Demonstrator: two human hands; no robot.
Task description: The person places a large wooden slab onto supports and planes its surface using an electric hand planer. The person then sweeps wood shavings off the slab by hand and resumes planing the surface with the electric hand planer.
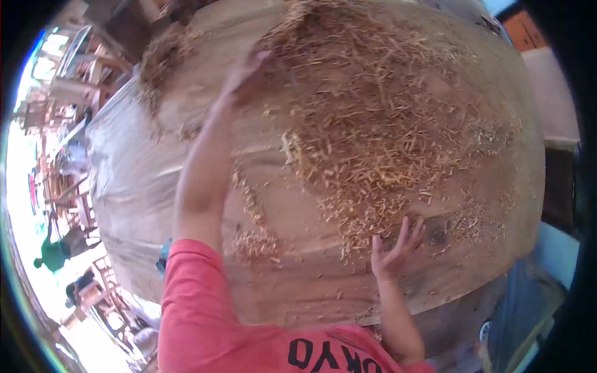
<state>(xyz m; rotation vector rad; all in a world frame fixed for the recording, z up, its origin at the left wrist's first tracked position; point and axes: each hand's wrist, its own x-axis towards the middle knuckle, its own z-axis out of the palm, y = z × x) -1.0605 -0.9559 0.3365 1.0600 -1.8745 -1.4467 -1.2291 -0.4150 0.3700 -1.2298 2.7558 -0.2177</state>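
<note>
My left hand [250,73] reaches far forward over a large brown sheet [298,217], beside the left edge of a spread of brown shavings [385,124]. Motion smears its fingers, so I cannot make out whether they hold anything. Nearer to me, my right hand [396,252] is open with its fingers spread, at the near edge of the shavings. The shavings look like dry, thin strips or chips, densest in the middle and far part of the sheet.
A smaller brown heap [165,65] lies at the far left of the sheet. Thin trails of chips [252,242] run nearer to me. Wooden furniture [68,180] and a person in green [56,252] are off to the left. Blue-grey cloth [519,311] hangs at the lower right.
</note>
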